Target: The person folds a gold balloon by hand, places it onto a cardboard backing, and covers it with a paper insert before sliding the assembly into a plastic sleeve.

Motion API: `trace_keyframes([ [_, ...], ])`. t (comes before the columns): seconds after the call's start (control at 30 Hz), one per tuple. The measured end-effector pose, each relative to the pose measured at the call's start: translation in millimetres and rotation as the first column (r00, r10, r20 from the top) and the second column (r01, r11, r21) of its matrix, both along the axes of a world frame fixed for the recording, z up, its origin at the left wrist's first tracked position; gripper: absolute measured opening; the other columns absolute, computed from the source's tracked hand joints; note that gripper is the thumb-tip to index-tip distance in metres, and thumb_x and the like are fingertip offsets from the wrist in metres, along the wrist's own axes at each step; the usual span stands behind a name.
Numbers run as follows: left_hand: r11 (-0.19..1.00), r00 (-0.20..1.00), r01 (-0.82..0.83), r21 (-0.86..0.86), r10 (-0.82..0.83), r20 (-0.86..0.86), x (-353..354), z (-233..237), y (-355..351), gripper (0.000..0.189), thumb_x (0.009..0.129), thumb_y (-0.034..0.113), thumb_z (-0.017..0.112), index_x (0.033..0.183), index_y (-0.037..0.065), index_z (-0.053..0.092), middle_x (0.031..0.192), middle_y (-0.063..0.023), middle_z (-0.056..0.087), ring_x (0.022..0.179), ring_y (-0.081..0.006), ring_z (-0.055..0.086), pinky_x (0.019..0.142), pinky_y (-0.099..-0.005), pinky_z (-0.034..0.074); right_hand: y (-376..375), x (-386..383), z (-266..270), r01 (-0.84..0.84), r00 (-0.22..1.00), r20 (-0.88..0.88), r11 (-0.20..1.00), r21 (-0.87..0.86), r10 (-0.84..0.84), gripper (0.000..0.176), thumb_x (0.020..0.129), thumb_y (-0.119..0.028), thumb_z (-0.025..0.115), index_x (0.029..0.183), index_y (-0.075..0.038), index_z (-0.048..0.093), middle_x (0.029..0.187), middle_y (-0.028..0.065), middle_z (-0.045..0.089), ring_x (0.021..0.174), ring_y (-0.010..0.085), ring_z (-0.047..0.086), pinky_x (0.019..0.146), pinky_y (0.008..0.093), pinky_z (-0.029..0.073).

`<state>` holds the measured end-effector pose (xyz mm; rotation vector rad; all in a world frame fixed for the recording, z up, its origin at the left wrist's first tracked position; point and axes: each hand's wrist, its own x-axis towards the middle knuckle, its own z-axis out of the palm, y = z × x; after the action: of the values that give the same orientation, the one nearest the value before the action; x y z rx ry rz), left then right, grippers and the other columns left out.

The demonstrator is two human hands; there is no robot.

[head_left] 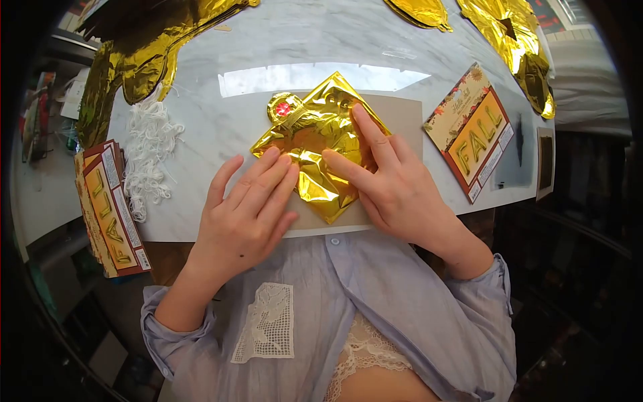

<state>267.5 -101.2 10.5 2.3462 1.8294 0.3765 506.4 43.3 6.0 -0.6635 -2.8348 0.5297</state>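
Note:
A gold foil balloon (321,120), folded into a flat diamond-like shape, lies on a grey-beige board (408,120) in front of me. At its upper left sits a small round gold piece with a red centre (282,108). My left hand (244,211) rests its outstretched fingertips on the foil's left lower side. Across the right side of the foil, my right hand (402,181) lies with index finger and thumb spread apart, pressing on it. The foil's underside is hidden.
A "FALL" package card (469,134) lies to the right; a stack of similar cards (110,208) sits at the left edge. Beside that stack is a heap of white string (149,147). More gold foil balloons (144,60) lie at the far left, with another foil balloon (512,40) at the far right.

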Motion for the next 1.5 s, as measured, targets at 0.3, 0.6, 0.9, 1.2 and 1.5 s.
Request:
trace_keyframes([
  [0.3, 0.991, 1.0, -0.023, -0.13, 0.021, -0.017, 7, -14, -14, 0.1, 0.092, 0.063, 0.064, 0.163, -0.001, 0.036, 0.171, -0.0202, 0.033, 0.163, -0.0327, 0.027, 0.128, -0.0698, 0.004, -5, -3, -4, 0.017, 1.0, 0.004, 0.999, 0.042, -0.017, 0.056, 0.093, -0.037, 0.077, 0.144, -0.02, 0.064, 0.168, 0.0289, 0.032, 0.108, 0.0355, 0.058, 0.097, 0.0441, 0.051],
  [0.6, 0.981, 0.999, -0.042, -0.189, 0.039, -0.021, 9, -13, -12, 0.117, 0.079, 0.07, 0.073, 0.165, 0.002, 0.032, 0.174, -0.0305, 0.017, 0.164, -0.0433, 0.017, 0.123, -0.076, -0.001, -6, -3, -2, 0.015, 1.0, 0.014, 0.998, 0.057, -0.016, 0.063, 0.092, -0.049, 0.076, 0.146, -0.02, 0.062, 0.168, 0.029, 0.031, 0.109, 0.0369, 0.057, 0.098, 0.0448, 0.05],
  [0.9, 0.992, 0.996, -0.088, -0.091, 0.085, -0.031, 9, -10, -13, 0.117, 0.073, 0.067, 0.078, 0.163, 0.004, 0.039, 0.176, -0.0242, 0.02, 0.165, -0.036, 0.015, 0.123, -0.0773, -0.001, -7, -4, -2, 0.016, 1.0, 0.014, 0.998, 0.054, -0.017, 0.062, 0.092, -0.048, 0.076, 0.146, -0.019, 0.063, 0.168, 0.029, 0.031, 0.108, 0.0366, 0.058, 0.097, 0.0448, 0.051],
  [1.2, 0.96, 0.982, 0.183, 0.211, -0.171, -0.074, 23, -28, -11, 0.105, 0.083, 0.063, 0.077, 0.165, 0.009, 0.04, 0.174, -0.0232, 0.028, 0.163, -0.0386, 0.024, 0.131, -0.0602, 0.008, -5, -4, -4, 0.015, 1.0, -0.007, 0.998, 0.065, -0.015, 0.061, 0.093, -0.046, 0.075, 0.145, -0.019, 0.063, 0.166, 0.0296, 0.033, 0.109, 0.0368, 0.059, 0.099, 0.0452, 0.051],
  [1.5, 0.988, 0.998, 0.017, -0.152, -0.008, 0.059, 30, -12, 1, 0.115, 0.076, 0.065, 0.078, 0.165, 0.004, 0.038, 0.174, -0.0291, 0.023, 0.161, -0.0515, 0.018, 0.129, -0.0603, 0.02, -4, -2, -2, 0.014, 1.0, -0.013, 0.999, 0.031, -0.014, 0.059, 0.095, -0.043, 0.074, 0.145, -0.015, 0.062, 0.166, 0.0288, 0.034, 0.111, 0.0355, 0.061, 0.098, 0.0444, 0.053],
])
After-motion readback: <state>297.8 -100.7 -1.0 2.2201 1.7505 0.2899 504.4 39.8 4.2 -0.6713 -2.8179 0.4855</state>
